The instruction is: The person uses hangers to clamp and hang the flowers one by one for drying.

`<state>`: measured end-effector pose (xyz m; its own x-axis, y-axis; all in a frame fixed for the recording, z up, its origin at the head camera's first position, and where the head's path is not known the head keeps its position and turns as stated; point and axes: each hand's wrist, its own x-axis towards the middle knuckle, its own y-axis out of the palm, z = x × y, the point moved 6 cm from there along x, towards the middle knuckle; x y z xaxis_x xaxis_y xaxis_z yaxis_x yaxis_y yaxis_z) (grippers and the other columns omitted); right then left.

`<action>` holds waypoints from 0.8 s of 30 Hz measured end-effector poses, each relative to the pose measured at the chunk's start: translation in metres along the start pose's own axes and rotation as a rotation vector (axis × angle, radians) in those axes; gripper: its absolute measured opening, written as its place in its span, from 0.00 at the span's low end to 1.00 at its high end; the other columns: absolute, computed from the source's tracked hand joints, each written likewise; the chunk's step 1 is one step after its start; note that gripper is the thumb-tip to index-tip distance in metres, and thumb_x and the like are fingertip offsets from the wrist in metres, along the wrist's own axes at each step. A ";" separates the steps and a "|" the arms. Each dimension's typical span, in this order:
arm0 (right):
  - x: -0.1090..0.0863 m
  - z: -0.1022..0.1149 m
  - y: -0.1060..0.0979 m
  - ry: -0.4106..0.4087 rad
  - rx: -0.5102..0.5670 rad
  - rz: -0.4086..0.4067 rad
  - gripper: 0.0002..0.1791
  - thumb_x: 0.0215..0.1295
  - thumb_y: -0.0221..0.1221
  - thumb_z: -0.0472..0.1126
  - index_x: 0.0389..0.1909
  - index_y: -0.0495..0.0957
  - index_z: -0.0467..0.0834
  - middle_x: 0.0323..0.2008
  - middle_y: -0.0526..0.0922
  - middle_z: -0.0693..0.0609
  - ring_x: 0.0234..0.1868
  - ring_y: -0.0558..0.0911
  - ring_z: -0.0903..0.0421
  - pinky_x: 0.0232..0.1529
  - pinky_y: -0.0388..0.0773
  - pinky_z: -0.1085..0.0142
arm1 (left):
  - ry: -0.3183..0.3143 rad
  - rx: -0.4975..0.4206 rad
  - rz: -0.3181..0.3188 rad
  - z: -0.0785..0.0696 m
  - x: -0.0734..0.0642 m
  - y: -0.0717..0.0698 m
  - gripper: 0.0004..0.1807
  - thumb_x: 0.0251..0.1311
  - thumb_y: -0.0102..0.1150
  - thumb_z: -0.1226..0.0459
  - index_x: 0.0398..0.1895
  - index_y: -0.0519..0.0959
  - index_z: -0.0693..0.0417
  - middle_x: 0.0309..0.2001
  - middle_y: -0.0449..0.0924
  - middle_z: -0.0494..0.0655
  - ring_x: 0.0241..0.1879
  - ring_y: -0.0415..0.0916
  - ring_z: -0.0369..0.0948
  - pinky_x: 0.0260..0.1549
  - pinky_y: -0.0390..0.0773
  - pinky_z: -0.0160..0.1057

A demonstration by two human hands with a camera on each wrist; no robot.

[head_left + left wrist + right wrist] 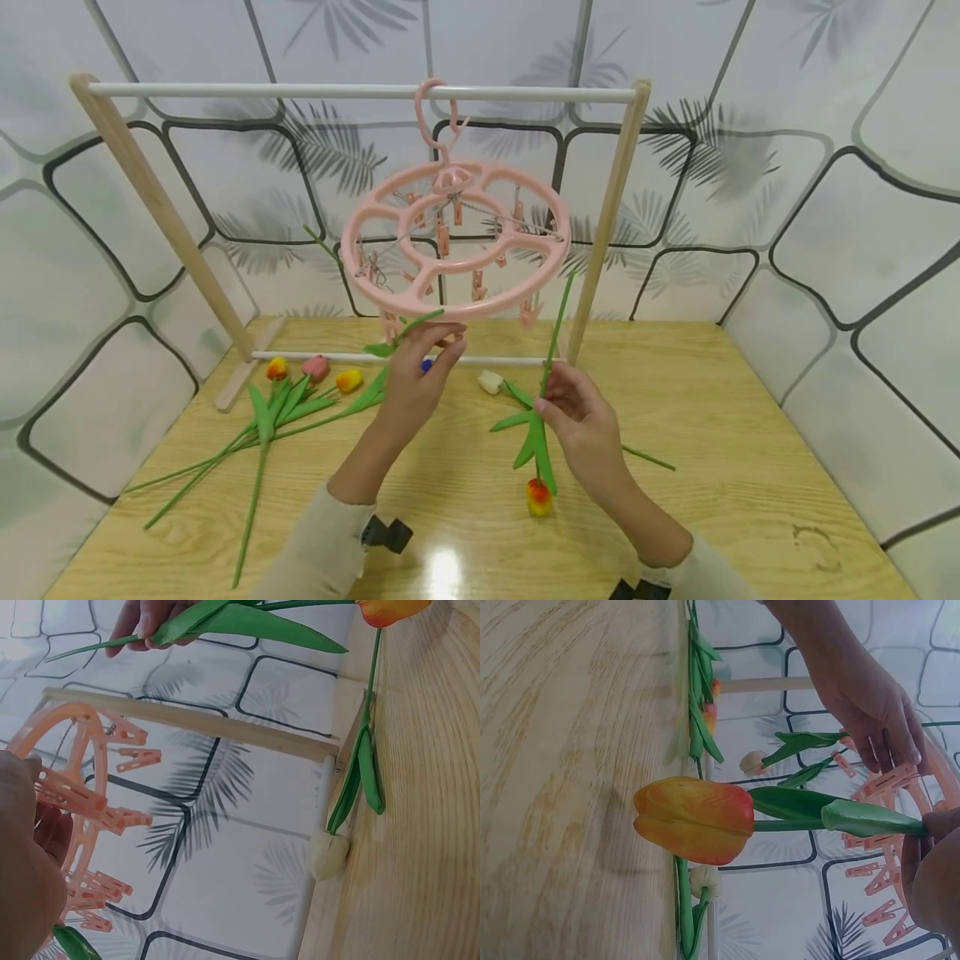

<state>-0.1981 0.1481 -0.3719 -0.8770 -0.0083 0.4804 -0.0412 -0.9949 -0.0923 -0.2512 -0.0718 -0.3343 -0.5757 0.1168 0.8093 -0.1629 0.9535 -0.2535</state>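
A pink round clip hanger (480, 310) hangs by its hook from a white rod, with several pink clothespins dangling from it. At its near edge my left hand (416, 375) pinches a clothespin (71, 791) between thumb and fingers. My right hand (585, 425) holds an orange-yellow tulip (539, 497) by the stem near its leaves, bloom downward and stem pointing up just right of the ring. In the right wrist view, a whitish tulip (754, 763) hangs bloom-down by the hanger, beyond the left hand's fingers.
A wooden frame (626, 167) with a white top rod (262, 90) stands on the wood table (712, 500). Several tulips lie at left, with red-yellow (277, 368), pink (316, 367) and yellow (348, 381) blooms. Another white tulip (491, 382) lies behind the right hand.
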 end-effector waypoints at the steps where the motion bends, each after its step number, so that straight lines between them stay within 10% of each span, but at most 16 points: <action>1: 0.000 0.000 0.000 0.002 0.003 0.002 0.25 0.65 0.62 0.25 0.62 0.72 0.34 0.46 0.78 0.53 0.46 0.80 0.61 0.49 0.80 0.74 | 0.013 -0.012 0.001 0.000 0.000 -0.001 0.14 0.64 0.63 0.74 0.52 0.83 0.58 0.49 0.83 0.53 0.44 0.80 0.48 0.42 0.81 0.38; 15: -0.001 0.001 0.003 0.006 0.004 0.006 0.24 0.64 0.62 0.25 0.61 0.73 0.35 0.45 0.78 0.53 0.45 0.80 0.60 0.48 0.80 0.73 | 0.007 -0.013 -0.001 -0.001 -0.001 0.001 0.13 0.61 0.66 0.73 0.49 0.84 0.58 0.52 0.79 0.52 0.49 0.78 0.50 0.48 0.81 0.48; 24: 0.000 0.001 0.006 0.004 0.014 -0.006 0.25 0.63 0.63 0.23 0.61 0.73 0.34 0.45 0.78 0.53 0.46 0.81 0.58 0.49 0.81 0.73 | 0.074 0.006 -0.035 -0.008 0.001 -0.004 0.10 0.60 0.66 0.76 0.44 0.86 0.61 0.50 0.81 0.55 0.47 0.79 0.49 0.42 0.79 0.27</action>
<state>-0.1983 0.1424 -0.3716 -0.8789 -0.0023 0.4769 -0.0394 -0.9962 -0.0774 -0.2443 -0.0728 -0.3282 -0.5089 0.1036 0.8546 -0.1870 0.9557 -0.2272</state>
